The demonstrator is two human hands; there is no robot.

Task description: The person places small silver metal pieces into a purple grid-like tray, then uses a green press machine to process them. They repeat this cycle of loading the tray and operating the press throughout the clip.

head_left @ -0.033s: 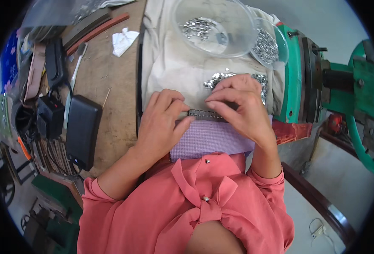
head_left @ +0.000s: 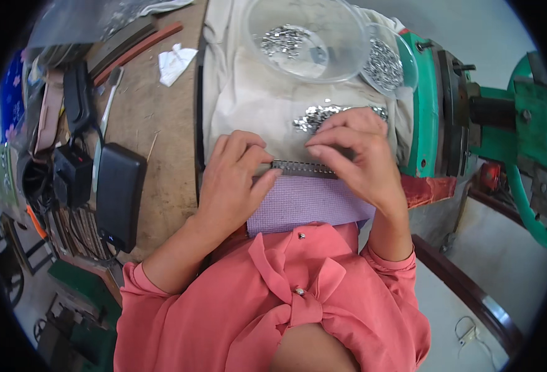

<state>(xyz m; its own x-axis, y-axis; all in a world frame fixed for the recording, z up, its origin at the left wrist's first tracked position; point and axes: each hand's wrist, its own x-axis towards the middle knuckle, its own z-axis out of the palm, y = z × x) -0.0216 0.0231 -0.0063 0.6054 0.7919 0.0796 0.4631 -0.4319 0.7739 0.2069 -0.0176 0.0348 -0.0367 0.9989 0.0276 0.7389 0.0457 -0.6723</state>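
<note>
A narrow dark metal bar with a row of small slots or teeth (head_left: 304,168) lies crosswise in front of me. My left hand (head_left: 231,177) grips its left end, the thumb on the near side and the fingers on the far side. Above the bar's right part hovers my right hand (head_left: 361,152), thumb and forefinger pinched together; whatever sits between them is too small to make out. Just beyond it, a pile of small shiny metal pieces (head_left: 313,118) is spread on the whitish cloth (head_left: 242,99), partly covered by that hand.
Two clear plastic tubs, a large one (head_left: 251,46) and a smaller one (head_left: 413,77), hold more metal pieces. Purple woven cloth (head_left: 304,201) lies nearest me. A green machine (head_left: 425,118) stands right. On the wooden bench left are a black power bank (head_left: 121,192), toothbrush (head_left: 107,105) and crumpled tissue (head_left: 177,64).
My right fingertips have shifted slightly right, so more of the slotted bar shows. My left hand keeps its hold. The whole view has moved a little.
</note>
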